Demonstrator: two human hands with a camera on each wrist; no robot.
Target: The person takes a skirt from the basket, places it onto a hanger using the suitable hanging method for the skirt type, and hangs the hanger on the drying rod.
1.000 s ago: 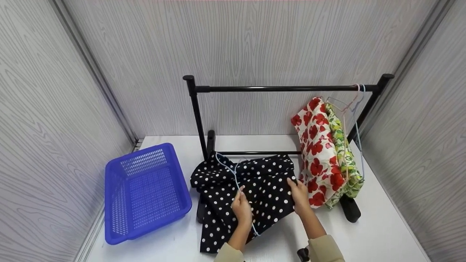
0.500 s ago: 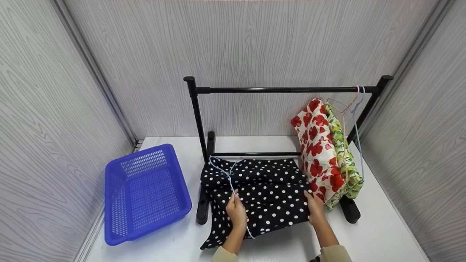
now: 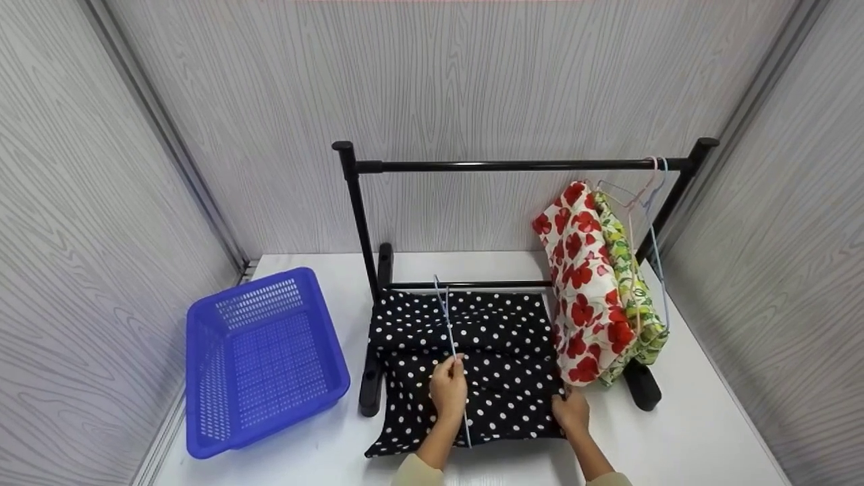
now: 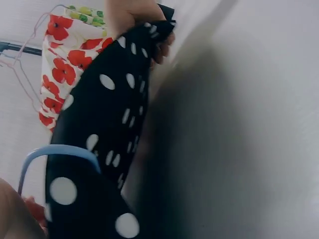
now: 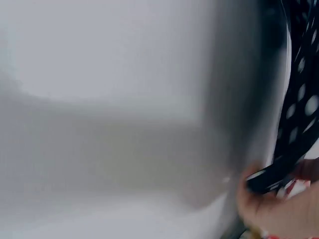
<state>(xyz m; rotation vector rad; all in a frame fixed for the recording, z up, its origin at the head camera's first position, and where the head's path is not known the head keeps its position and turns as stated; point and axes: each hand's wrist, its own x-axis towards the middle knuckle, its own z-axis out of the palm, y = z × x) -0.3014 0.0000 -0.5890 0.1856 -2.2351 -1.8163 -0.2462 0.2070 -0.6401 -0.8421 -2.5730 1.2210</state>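
A black cloth with white polka dots (image 3: pixel 499 378) hangs folded over a light blue hanger (image 3: pixel 446 317), which is turned edge-on to the head view. My left hand (image 3: pixel 449 390) grips the hanger's wire at the middle of the cloth. The right hand (image 3: pixel 571 410) pinches the cloth's near right edge. In the left wrist view the hanger's rounded end (image 4: pixel 62 149) pokes out beside the cloth. The right wrist view shows a corner of the cloth (image 5: pixel 266 179) between thumb and fingers. Part of the hanger is hidden by the cloth.
Behind the hands stands a black garment rack (image 3: pixel 499 165). A red-flowered cloth (image 3: pixel 580 277) and a green-yellow patterned cloth (image 3: pixel 615 236) hang at its right end on pink and blue hangers. A blue plastic basket (image 3: pixel 266 364) sits on the white table at left.
The hanger has swung more upright, its hook now pointing away, and the cloth lies straighter. My right hand has slid down to the cloth's near right corner. My left hand still holds the hanger.
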